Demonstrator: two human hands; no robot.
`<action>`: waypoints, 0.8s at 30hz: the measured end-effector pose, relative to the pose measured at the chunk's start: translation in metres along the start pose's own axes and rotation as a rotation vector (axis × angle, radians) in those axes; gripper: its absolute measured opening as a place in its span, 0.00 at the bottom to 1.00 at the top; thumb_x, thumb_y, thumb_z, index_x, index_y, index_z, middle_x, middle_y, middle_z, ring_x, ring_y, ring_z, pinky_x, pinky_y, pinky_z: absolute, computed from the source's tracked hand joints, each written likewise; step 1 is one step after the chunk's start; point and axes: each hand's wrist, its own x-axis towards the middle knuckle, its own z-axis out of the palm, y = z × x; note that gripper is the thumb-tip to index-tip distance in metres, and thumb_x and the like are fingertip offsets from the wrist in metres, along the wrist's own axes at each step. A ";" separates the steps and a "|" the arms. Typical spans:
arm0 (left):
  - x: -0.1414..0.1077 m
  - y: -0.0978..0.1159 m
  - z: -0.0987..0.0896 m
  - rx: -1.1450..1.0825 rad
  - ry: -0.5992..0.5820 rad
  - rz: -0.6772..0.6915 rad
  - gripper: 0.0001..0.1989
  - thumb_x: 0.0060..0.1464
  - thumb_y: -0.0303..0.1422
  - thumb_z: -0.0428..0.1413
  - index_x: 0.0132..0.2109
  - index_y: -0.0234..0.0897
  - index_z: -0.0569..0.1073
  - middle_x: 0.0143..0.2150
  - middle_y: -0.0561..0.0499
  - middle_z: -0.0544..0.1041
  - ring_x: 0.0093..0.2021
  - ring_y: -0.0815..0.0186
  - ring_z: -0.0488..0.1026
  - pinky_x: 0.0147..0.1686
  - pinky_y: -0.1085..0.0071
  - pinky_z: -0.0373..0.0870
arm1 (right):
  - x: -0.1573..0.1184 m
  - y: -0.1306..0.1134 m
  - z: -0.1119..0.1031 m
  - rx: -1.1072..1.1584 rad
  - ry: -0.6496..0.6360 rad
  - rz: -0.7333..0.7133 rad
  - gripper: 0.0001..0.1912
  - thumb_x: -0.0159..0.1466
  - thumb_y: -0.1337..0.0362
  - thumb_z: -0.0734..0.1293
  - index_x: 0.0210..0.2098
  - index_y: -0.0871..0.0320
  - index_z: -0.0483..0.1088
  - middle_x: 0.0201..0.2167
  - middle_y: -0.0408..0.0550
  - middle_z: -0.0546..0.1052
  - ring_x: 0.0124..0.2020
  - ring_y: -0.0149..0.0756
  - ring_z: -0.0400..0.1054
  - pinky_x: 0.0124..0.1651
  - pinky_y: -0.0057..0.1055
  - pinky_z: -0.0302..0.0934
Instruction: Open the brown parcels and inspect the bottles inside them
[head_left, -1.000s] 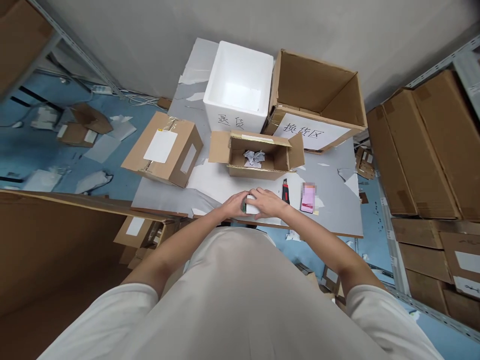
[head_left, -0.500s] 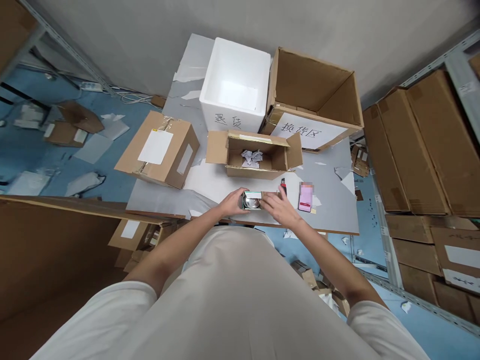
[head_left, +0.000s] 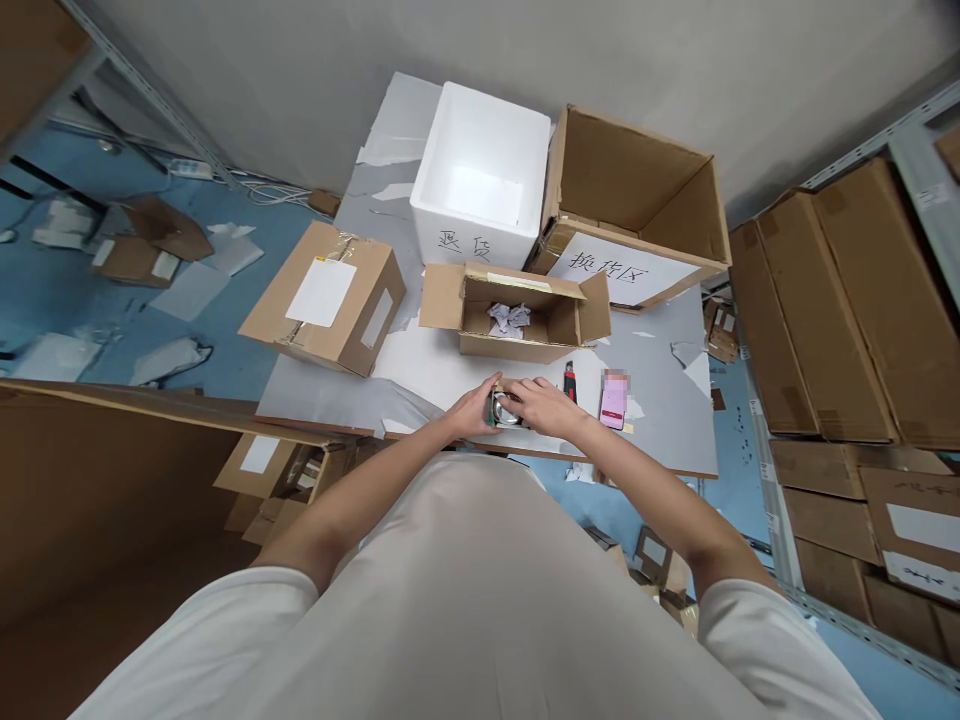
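A small box [head_left: 493, 408] with a shiny round metal item [head_left: 508, 408] in it is at the table's front edge. My left hand [head_left: 474, 409] grips the box's left side. Over its right part lies my right hand [head_left: 534, 404], fingers bent onto the metal item and the box's top; they hide much of both. Just right of this hand are a red and black utility knife [head_left: 570, 382] and a phone [head_left: 613, 400] with a pink screen. Behind the hands stands an open carton [head_left: 517, 348] with crumpled paper [head_left: 509, 320] inside.
A taped carton [head_left: 322, 300] stands on the table's left. At the back are a white foam box [head_left: 480, 160] and a large open carton [head_left: 637, 180], both labelled. Stacked cartons [head_left: 825, 320] fill the right shelf; a big carton [head_left: 112, 500] is at the lower left.
My right hand has moved left, further over the small box, and its fingers now cover part of the metal item. My left hand still holds the box. The view has shifted slightly.
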 end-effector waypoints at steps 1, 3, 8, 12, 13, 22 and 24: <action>0.000 0.000 0.000 0.004 -0.008 -0.008 0.57 0.35 0.36 0.66 0.67 0.35 0.44 0.59 0.38 0.66 0.57 0.51 0.67 0.53 0.60 0.65 | 0.004 -0.003 -0.002 -0.029 -0.008 -0.004 0.18 0.66 0.70 0.57 0.55 0.60 0.64 0.51 0.59 0.68 0.48 0.44 0.60 0.43 0.38 0.53; 0.001 0.001 0.000 0.013 -0.009 -0.027 0.56 0.36 0.36 0.66 0.67 0.34 0.43 0.59 0.38 0.67 0.57 0.51 0.67 0.53 0.60 0.65 | 0.012 -0.010 -0.004 -0.088 -0.020 0.001 0.18 0.66 0.73 0.55 0.53 0.64 0.64 0.48 0.60 0.69 0.47 0.45 0.60 0.41 0.38 0.52; 0.002 0.001 -0.002 0.036 0.028 0.019 0.53 0.36 0.35 0.65 0.66 0.35 0.46 0.63 0.37 0.61 0.60 0.51 0.64 0.56 0.61 0.63 | 0.027 -0.013 -0.002 -0.179 -0.075 -0.008 0.15 0.61 0.72 0.60 0.48 0.65 0.66 0.47 0.61 0.67 0.47 0.46 0.57 0.38 0.37 0.51; 0.003 0.003 0.001 0.073 0.025 0.038 0.41 0.36 0.33 0.64 0.58 0.33 0.58 0.55 0.39 0.69 0.55 0.52 0.68 0.52 0.60 0.67 | 0.025 -0.003 -0.010 -0.169 -0.095 -0.084 0.18 0.57 0.68 0.64 0.47 0.66 0.64 0.46 0.60 0.66 0.47 0.46 0.56 0.37 0.36 0.51; 0.003 0.004 0.003 0.084 0.024 0.035 0.37 0.36 0.33 0.64 0.55 0.33 0.61 0.52 0.40 0.70 0.53 0.52 0.69 0.50 0.60 0.68 | 0.022 -0.001 -0.014 -0.164 -0.097 -0.101 0.19 0.56 0.66 0.65 0.47 0.66 0.64 0.45 0.60 0.66 0.46 0.46 0.56 0.37 0.36 0.52; 0.021 0.015 0.018 0.135 -0.017 0.078 0.31 0.33 0.29 0.63 0.48 0.34 0.65 0.47 0.40 0.71 0.50 0.49 0.69 0.50 0.57 0.68 | 0.006 0.001 -0.032 -0.077 -0.170 0.004 0.25 0.50 0.63 0.69 0.46 0.64 0.62 0.44 0.58 0.66 0.45 0.47 0.58 0.39 0.36 0.55; 0.021 0.011 0.017 0.099 -0.003 0.095 0.33 0.34 0.29 0.62 0.51 0.33 0.63 0.50 0.39 0.70 0.52 0.48 0.68 0.51 0.57 0.67 | 0.004 0.001 -0.035 0.006 -0.173 0.111 0.26 0.50 0.63 0.69 0.47 0.63 0.61 0.44 0.57 0.66 0.44 0.46 0.60 0.38 0.36 0.56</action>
